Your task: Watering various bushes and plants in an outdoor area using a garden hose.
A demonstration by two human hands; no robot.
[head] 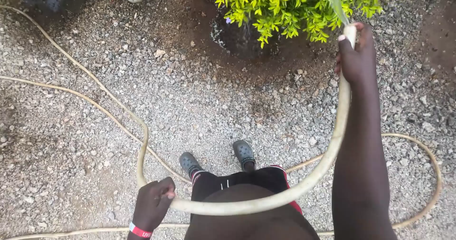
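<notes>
Gravel spreads wide; hands grip hose.

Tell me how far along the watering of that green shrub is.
Done: the soil under the green shrub is dark and wet. In hand: the right hand aims the hose end at the shrub, water streaming out; the left hand grips the slack. Left: the surrounding gravel looks dry.
</notes>
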